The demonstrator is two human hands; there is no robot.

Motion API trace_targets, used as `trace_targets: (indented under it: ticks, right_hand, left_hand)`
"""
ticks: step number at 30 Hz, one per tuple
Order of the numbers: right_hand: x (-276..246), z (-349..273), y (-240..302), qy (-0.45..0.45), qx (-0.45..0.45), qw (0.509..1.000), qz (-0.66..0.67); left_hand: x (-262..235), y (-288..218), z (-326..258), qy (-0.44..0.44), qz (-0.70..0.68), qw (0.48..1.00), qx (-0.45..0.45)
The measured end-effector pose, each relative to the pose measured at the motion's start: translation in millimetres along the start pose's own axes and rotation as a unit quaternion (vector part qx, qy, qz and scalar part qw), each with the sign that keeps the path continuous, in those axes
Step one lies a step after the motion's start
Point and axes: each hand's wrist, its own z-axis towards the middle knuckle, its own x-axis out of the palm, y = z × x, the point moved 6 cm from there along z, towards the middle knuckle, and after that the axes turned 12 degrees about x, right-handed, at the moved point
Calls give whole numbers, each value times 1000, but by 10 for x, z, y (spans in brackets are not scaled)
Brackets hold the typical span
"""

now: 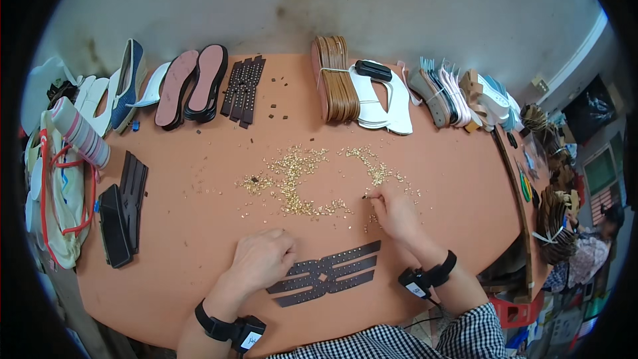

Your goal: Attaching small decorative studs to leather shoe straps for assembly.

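A dark brown strap piece (335, 271) with rows of small holes and studs lies flat on the orange table (199, 226) in front of me. My left hand (262, 258) rests on its left end, fingers curled, pressing it down. My right hand (393, 211) reaches forward past the strap piece into a scatter of small gold studs (299, 176), fingertips pinched on one tiny stud at the scatter's right side. Both wrists carry black bands with small devices.
Along the far edge stand shoe soles (193, 83), a studded dark strap bundle (242, 88), a tied stack of brown insoles (334, 80) and white uppers (385, 103). Black pieces (123, 209) and a bag (56, 186) lie left. Another person (591, 246) sits at right.
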Motion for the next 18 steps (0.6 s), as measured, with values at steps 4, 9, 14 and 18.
trace_targets:
  ticks: [4, 9, 14, 18]
  right_hand:
    - [19, 109, -7, 4, -75, 997, -12]
    - [67, 150, 59, 51, -60, 994, -81]
    - [100, 180, 98, 73, -60, 984, -149]
    - [169, 207, 158, 70, -127, 963, -229]
  left_hand:
    - [-2, -3, 0, -3, -2, 1000, -3]
    - [16, 10, -8, -3, 10, 1000, -8]
    - [31, 5, -10, -3, 14, 1000, 1]
    - [20, -4, -27, 21, 18, 999, -20]
